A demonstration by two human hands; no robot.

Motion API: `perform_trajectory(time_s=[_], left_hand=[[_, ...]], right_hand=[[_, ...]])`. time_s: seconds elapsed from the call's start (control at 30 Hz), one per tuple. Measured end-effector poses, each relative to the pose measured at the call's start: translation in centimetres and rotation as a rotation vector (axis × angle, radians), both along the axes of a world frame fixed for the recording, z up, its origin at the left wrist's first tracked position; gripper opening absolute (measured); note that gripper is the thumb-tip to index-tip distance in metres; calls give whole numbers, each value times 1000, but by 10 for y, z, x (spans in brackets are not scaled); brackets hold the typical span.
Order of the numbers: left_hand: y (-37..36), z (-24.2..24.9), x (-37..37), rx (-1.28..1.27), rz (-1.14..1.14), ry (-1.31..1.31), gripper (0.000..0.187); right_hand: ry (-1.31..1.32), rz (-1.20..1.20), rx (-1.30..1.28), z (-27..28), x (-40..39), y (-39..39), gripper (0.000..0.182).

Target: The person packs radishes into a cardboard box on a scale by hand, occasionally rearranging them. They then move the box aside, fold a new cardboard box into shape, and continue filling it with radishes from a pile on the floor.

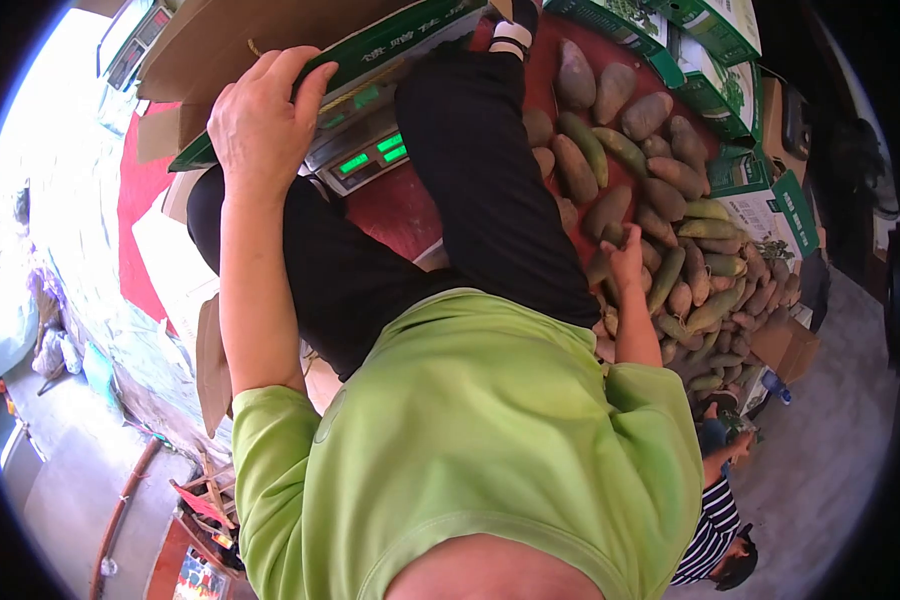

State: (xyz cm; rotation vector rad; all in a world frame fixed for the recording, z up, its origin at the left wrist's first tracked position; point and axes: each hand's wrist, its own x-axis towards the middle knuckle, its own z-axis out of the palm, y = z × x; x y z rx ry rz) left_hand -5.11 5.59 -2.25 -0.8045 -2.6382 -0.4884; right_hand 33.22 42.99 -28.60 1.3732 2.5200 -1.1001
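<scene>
My left hand (263, 122) is closed over the edge of a green-printed cardboard box (410, 42), which is open and tilted over a digital scale (370, 158) with lit green digits. My right hand (625, 262) reaches down into a heap of long root vegetables, which look like radishes. Its fingers curl against a dull green radish (613, 233), partly hidden by the hand. Around it lie brownish-red roots (607, 210) and green ones (667, 278).
Green and white boxes (715, 85) stand beyond the heap. A red sheet (395, 212) lies under the scale and roots. A person in a striped shirt (708, 525) is at the lower right. Another scale (135, 45) stands upper left.
</scene>
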Motion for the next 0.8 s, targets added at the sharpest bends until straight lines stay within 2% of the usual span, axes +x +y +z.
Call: perform_trajectory(time_s=[0.03,0.1,0.17,0.2,0.27,0.43,0.53,0.57,0.67,0.73,0.8], left_hand=[[0,1,0,-6,-8,-1,22],[0,3,1,-23,-15,-13,23],[0,5,2,-38,-15,-11,22],[0,5,2,-58,-18,-15,22],[-1,3,1,-48,-18,-7,22],[-1,3,2,-36,-30,-2,21],[-2,4,1,-32,-29,-32,22],[-3,3,1,-29,-28,-61,23],[-2,2,1,-22,-23,-43,23],[-2,3,0,-29,-22,-50,22],[-3,3,1,-38,-21,-58,22]], right_hand=[[4,5,5,8,-16,6,55],[372,25,-5,27,-48,19,52],[538,-90,-117,94,-104,1,49],[603,1,-49,106,-120,13,49],[728,41,6,168,-167,0,49],[1146,286,162,281,-254,-21,52],[1419,391,106,325,-297,-39,47],[1495,451,55,338,-311,-51,36],[1608,452,179,352,-359,-92,28],[1594,784,-147,352,-376,-99,42],[1459,776,-175,357,-382,-133,41]])
